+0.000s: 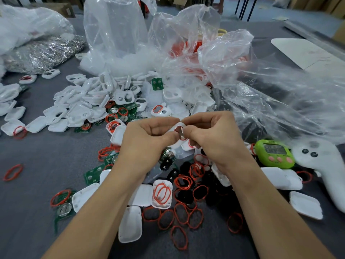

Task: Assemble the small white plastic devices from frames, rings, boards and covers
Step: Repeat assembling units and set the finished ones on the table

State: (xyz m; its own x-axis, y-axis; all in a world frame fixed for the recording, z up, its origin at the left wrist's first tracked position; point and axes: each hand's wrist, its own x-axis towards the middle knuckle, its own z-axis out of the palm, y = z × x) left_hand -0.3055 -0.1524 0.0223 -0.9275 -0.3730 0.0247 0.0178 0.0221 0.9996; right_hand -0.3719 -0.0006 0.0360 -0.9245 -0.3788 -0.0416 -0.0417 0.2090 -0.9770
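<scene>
head: white frame (179,125); timer (274,155) digits blurred

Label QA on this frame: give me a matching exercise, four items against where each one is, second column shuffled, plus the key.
Items
1. white frame
2. green timer
3. silver metal parts
4. lone red ring

Places
A. far left, at the back
B. near left, alone on the grey table
C. pinched between left hand and right hand
D. right side, next to the white controller

Pairs: 1-C, 2-D, 3-A, 4-B
</scene>
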